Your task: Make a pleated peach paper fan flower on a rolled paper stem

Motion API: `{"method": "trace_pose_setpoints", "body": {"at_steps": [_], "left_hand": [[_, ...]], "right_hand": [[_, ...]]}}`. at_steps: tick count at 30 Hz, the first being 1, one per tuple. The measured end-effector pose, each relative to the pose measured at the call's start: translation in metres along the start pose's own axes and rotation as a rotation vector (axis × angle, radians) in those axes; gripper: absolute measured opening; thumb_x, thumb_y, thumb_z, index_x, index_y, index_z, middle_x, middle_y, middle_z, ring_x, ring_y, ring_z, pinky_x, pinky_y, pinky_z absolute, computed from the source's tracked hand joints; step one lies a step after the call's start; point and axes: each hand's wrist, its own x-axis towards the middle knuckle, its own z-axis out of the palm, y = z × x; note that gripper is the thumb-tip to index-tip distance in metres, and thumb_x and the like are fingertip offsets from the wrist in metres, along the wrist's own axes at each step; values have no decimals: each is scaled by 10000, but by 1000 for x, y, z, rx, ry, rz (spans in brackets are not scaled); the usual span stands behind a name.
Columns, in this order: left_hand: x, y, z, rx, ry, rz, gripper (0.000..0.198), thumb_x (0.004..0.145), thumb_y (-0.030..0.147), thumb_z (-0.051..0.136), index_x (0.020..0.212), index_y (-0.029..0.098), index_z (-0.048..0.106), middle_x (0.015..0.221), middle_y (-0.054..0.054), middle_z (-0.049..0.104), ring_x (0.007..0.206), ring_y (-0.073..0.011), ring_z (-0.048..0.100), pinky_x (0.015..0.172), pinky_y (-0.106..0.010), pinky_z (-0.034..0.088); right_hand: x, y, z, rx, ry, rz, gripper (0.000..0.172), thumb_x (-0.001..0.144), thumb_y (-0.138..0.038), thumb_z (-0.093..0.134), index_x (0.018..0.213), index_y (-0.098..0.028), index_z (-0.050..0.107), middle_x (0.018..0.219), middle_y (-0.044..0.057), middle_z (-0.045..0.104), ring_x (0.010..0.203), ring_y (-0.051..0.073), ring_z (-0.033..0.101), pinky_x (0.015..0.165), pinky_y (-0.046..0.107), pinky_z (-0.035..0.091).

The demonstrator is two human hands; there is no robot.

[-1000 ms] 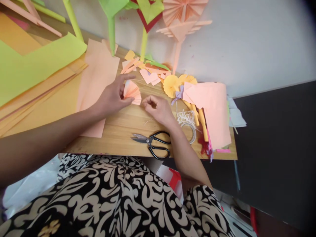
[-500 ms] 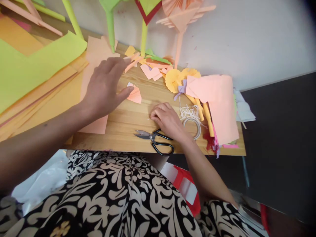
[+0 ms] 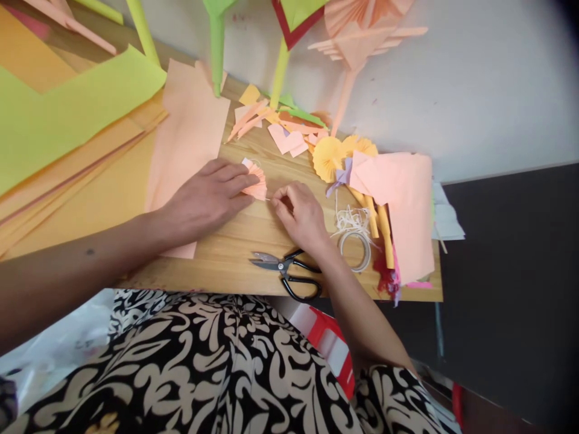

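A small pleated peach paper fan [image 3: 257,184] lies on the wooden table, partly covered by the fingers of my left hand [image 3: 212,196]. Those fingers are stretched out and rest on the fan; the thumb is hard to make out. Just to the right, my right hand [image 3: 301,217] is closed in a pinch. A short, thin white end, which looks like string [image 3: 267,199], sticks out from its fingertips near the fan's lower edge. Black-handled scissors [image 3: 284,265] lie below my right hand, partly behind its wrist.
A tangle of white string [image 3: 351,220] and a tape roll [image 3: 355,251] lie right of my right hand. Beyond are paper scraps [image 3: 287,140], yellow pleated paper [image 3: 326,158] and a folded pink sheet [image 3: 409,211]. Large coloured sheets [image 3: 76,114] cover the left side.
My left hand has come down from above onto the pleated paper fan. My right hand, still pinched, has moved up beside the fan. The view has shifted slightly.
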Motion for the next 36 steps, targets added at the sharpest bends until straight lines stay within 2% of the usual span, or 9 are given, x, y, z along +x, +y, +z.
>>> {"method": "trace_pose_setpoints", "body": {"at_steps": [6,11,18,23,28,30,32,34,36], "left_hand": [[-3,-1,5,-38,10,-9,341,1044,214,408,1171,227,724,1424,-84,660,1413,-287,505,1185,-480,386],[-3,-2,5,-27,38,-28,374,1077,271,364,1137,217,729,1446,-80,648,1405,-279,516,1168,-444,404],[-1,-1,8,-17,27,-48,343,1031,218,430,1194,252,730,1449,-78,643,1433,-307,491,1195,-491,380],[2,-1,8,-33,11,-52,347,1016,221,440,1165,274,749,1461,-65,633,1431,-322,485,1197,-507,373],[3,-3,6,13,3,-26,378,1051,262,392,1106,240,765,1459,-91,632,1382,-334,523,1162,-514,396],[3,-3,4,48,7,-4,417,1070,298,355,1112,217,761,1453,-119,633,1350,-348,544,1132,-533,419],[2,-3,2,51,-8,10,478,1083,341,303,1124,196,756,1477,-155,609,1340,-375,541,1118,-571,417],[2,-3,0,18,-29,8,488,1082,375,290,1144,196,739,1498,-165,586,1369,-393,508,1132,-592,385],[2,-1,-1,-29,-37,-9,482,1079,388,280,1149,198,718,1517,-147,568,1406,-394,469,1156,-598,342]], "right_hand": [[1,-3,2,-58,4,-14,127,1006,-267,534,899,-239,598,981,66,689,954,246,589,853,389,458],[2,-7,3,-61,7,-3,113,998,-246,565,908,-223,628,1046,86,700,994,258,604,877,399,470],[2,-7,5,-87,-2,13,129,1001,-259,555,916,-235,650,1103,84,701,1028,257,608,907,408,482],[1,-5,7,-78,22,8,126,993,-255,564,906,-248,654,1090,72,707,1013,253,613,892,403,496],[3,-9,10,-94,5,20,150,1004,-263,548,911,-238,663,1106,79,705,1031,253,612,917,405,494],[3,-9,1,-124,-45,8,155,1020,-285,541,960,-234,674,1136,80,709,1076,256,614,954,406,493],[-2,-7,-19,-175,-71,-12,176,1033,-346,551,1073,-230,678,1204,84,712,1142,266,615,1008,419,484],[-17,-2,-49,-236,-15,-7,249,1041,-398,547,1191,-233,658,1275,90,707,1203,274,615,1058,444,466],[-41,2,-82,-295,102,52,271,1064,-383,490,1238,-247,647,1286,90,712,1209,274,631,1051,463,470]]}}
